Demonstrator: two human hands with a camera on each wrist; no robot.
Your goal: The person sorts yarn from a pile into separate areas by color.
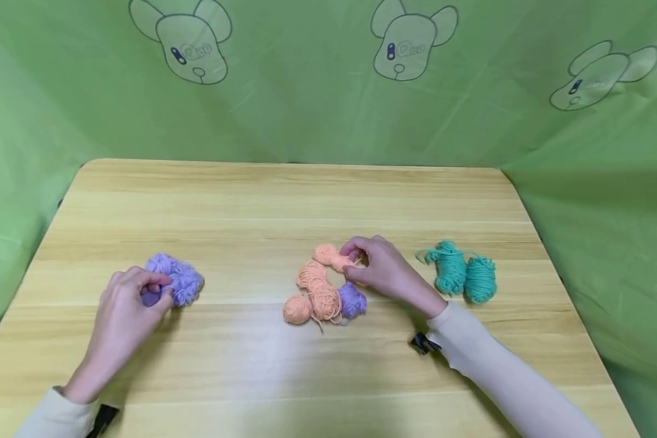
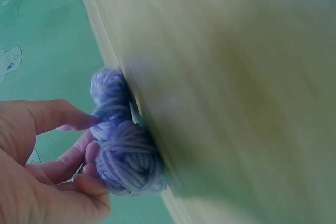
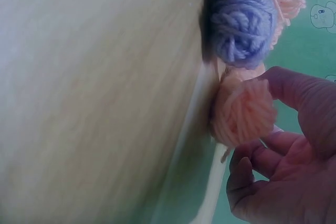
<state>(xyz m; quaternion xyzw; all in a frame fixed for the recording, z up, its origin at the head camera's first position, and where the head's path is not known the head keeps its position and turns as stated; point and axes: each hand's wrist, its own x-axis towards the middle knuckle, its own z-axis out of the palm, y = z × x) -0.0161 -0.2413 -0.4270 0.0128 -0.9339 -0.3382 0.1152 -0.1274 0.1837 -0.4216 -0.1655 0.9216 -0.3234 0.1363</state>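
Observation:
On the left of the table, my left hand (image 1: 128,307) has its thumb and fingers curled at a ball of purple yarn (image 2: 107,121). Against it lies more purple yarn (image 1: 185,283), wound into a rounded ball. Near the middle, my right hand (image 1: 385,267) grips a peach yarn skein (image 3: 244,111) between thumb and fingers, partly hiding it in the head view. Several other peach yarn balls (image 1: 312,275) lie close by in a curved group. A single purple ball (image 1: 353,300) touches that group on its right side.
Two teal yarn skeins (image 1: 450,267) lie side by side to the right, beyond my right wrist, with a loose strand. The wooden table (image 1: 241,207) is bordered by a green curtain (image 1: 306,109) with mouse-like drawings at the back and sides.

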